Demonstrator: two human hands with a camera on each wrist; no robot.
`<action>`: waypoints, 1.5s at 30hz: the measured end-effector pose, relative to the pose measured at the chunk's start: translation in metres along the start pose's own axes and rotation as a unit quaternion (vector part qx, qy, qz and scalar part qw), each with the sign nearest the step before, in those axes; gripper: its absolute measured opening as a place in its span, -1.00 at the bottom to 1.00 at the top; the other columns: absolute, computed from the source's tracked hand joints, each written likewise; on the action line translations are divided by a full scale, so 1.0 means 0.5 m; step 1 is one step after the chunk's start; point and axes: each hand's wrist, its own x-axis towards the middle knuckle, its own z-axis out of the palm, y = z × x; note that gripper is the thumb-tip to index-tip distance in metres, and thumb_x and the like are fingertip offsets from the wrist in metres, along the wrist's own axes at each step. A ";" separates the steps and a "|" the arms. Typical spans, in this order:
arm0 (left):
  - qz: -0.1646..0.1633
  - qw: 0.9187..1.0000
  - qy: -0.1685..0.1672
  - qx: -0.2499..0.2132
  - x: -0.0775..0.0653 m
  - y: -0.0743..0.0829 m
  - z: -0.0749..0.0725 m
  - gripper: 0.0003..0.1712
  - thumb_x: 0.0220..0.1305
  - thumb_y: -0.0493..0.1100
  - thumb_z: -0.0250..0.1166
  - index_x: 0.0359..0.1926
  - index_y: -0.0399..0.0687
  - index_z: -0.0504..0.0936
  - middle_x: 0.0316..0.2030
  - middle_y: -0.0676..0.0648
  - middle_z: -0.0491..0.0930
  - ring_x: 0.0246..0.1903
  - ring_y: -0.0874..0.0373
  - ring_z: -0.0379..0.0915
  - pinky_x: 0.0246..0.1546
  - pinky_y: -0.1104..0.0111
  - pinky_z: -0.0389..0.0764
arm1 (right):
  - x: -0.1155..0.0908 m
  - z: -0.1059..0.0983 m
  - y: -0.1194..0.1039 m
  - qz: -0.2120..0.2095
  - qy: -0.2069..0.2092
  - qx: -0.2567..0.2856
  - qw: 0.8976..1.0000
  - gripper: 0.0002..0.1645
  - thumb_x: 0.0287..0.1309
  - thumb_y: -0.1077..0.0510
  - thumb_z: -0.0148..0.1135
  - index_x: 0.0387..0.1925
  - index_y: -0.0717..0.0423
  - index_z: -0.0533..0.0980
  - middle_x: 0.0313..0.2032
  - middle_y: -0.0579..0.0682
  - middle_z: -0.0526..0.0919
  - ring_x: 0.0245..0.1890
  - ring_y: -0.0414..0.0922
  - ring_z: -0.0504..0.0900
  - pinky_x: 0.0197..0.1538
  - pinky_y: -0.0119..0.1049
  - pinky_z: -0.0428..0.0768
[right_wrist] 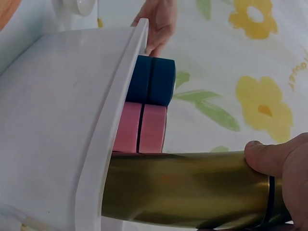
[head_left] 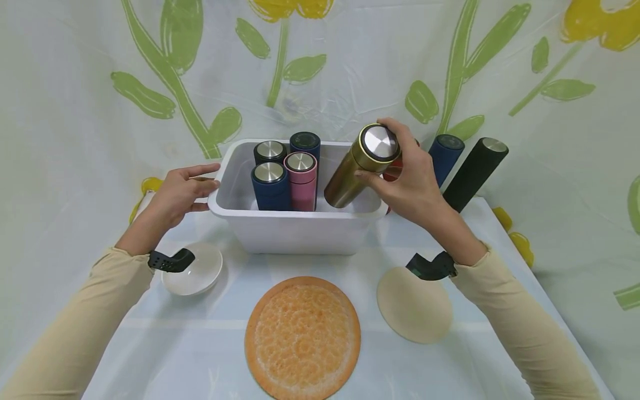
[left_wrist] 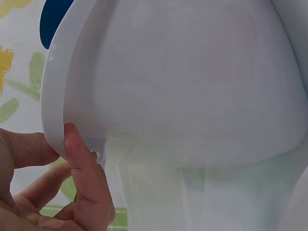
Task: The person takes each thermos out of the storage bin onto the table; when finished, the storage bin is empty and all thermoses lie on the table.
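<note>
My right hand (head_left: 412,180) grips a gold thermos (head_left: 345,175) near its silver-topped lid, thumb on the near side. The thermos tilts, its base down inside the right part of a white plastic bin (head_left: 300,233). With thumb and finger my left hand (head_left: 177,194) pinches the bin's left rim, seen close in the left wrist view. Upright in the bin's left and middle stand a blue thermos (head_left: 271,191), a pink thermos (head_left: 301,186), a black thermos (head_left: 270,151) and a dark blue thermos (head_left: 306,143).
Right of the bin stand another blue thermos (head_left: 446,155) and a tall black one (head_left: 475,172), with a red item (head_left: 392,169) partly hidden behind my right hand. Nearer lie a white bowl (head_left: 200,272), a round orange-brown mat (head_left: 302,339) and a beige disc (head_left: 415,311).
</note>
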 end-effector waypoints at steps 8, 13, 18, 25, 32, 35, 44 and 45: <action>0.000 1.000 0.000 0.006 0.005 0.000 0.001 -0.35 0.47 -0.13 0.16 0.52 0.02 0.25 0.27 -0.29 0.43 -0.16 0.28 0.56 -0.20 0.40 0.66 | -0.014 -0.025 -0.018 -0.026 0.049 0.029 0.998 -0.06 -0.04 0.32 0.54 0.37 0.15 0.29 0.18 -0.02 0.51 0.12 -0.17 0.54 -0.10 -0.39 0.65; -0.001 1.000 -0.001 0.009 0.009 0.002 0.002 -0.35 0.47 -0.13 0.16 0.52 0.03 0.25 0.28 -0.29 0.43 -0.13 0.24 0.55 -0.20 0.40 0.66 | -0.021 -0.047 -0.034 -0.028 0.085 0.051 0.995 -0.05 -0.08 0.41 0.53 0.37 0.17 0.31 0.17 -0.03 0.51 0.02 -0.15 0.60 -0.20 -0.45 0.65; 0.000 1.000 -0.004 0.011 0.010 0.006 0.004 -0.35 0.47 -0.14 0.16 0.52 0.03 0.24 0.28 -0.29 0.43 -0.12 0.21 0.55 -0.20 0.40 0.66 | -0.026 -0.075 -0.044 -0.035 0.111 0.063 0.991 -0.06 -0.09 0.48 0.48 0.35 0.17 0.32 0.17 -0.03 0.49 0.03 -0.07 0.63 -0.12 -0.41 0.65; -0.003 1.000 -0.005 0.012 0.009 0.009 0.006 -0.34 0.47 -0.14 0.15 0.53 0.03 0.24 0.28 -0.30 0.42 -0.08 0.17 0.54 -0.20 0.40 0.66 | -0.037 -0.100 -0.053 -0.042 0.149 0.132 0.979 -0.07 -0.18 0.58 0.44 0.30 0.21 0.37 0.14 0.09 0.45 -0.03 0.05 0.60 -0.18 -0.40 0.67; -0.010 1.000 -0.012 0.011 0.009 0.006 0.003 -0.33 0.48 -0.14 0.14 0.54 0.03 0.21 0.31 -0.29 0.40 -0.02 0.11 0.52 -0.18 0.40 0.65 | -0.054 -0.122 -0.053 -0.050 0.173 0.199 0.963 -0.11 -0.20 0.55 0.46 0.27 0.32 0.39 0.13 0.22 0.41 -0.06 0.13 0.55 -0.19 -0.39 0.67; -0.008 1.000 -0.013 0.009 0.010 0.006 0.004 -0.33 0.48 -0.14 0.14 0.53 0.03 0.21 0.31 -0.29 0.40 -0.04 0.15 0.53 -0.18 0.40 0.65 | -0.060 -0.133 -0.053 -0.047 0.188 0.221 0.956 -0.12 -0.23 0.58 0.45 0.25 0.35 0.39 0.11 0.23 0.40 -0.01 0.16 0.53 -0.13 -0.37 0.67; -0.007 1.000 -0.002 0.021 0.005 0.005 0.002 -0.34 0.49 -0.14 0.13 0.53 0.03 0.22 0.29 -0.29 0.42 -0.03 0.12 0.52 -0.19 0.39 0.66 | -0.075 -0.157 -0.048 -0.041 0.231 0.246 0.940 -0.14 -0.28 0.61 0.42 0.20 0.40 0.38 0.01 0.23 0.44 -0.06 0.14 0.49 -0.18 -0.41 0.66; -0.006 1.000 -0.002 0.022 0.004 0.004 0.002 -0.34 0.49 -0.14 0.13 0.53 0.04 0.22 0.28 -0.29 0.42 -0.03 0.12 0.52 -0.19 0.39 0.66 | -0.077 -0.159 -0.046 -0.040 0.233 0.238 0.942 -0.14 -0.27 0.60 0.43 0.20 0.40 0.38 0.01 0.23 0.44 -0.05 0.14 0.49 -0.18 -0.41 0.66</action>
